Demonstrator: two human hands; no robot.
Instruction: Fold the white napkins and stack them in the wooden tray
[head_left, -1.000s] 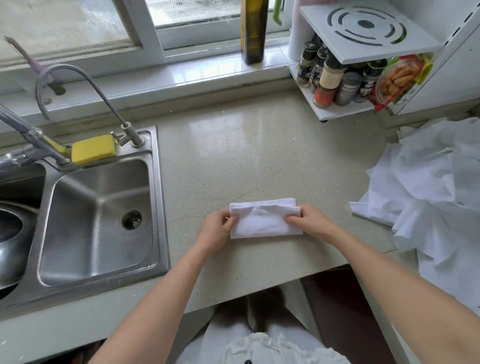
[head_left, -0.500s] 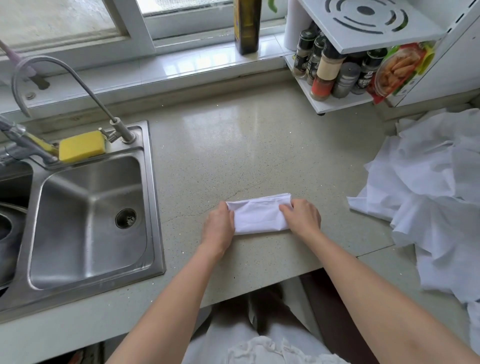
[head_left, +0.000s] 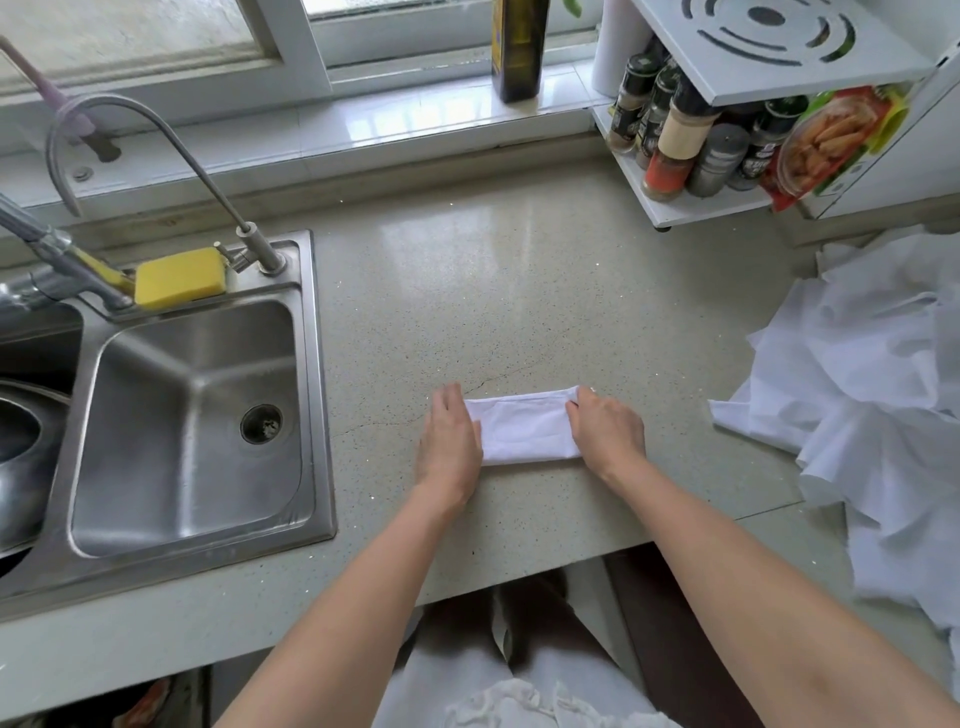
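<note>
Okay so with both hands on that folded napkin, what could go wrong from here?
1. The folded napkin lies near the counter's front edge; a careless slide toward the body could drop it.
2. The left hand and right hand only cover its ends, so the fold may spring open on release.
3. No wooden tray is in view, so carrying it may loosen the fold.

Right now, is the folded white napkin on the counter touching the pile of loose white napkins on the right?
Apart. The head view shows bare counter between the folded white napkin and the pile.
</note>
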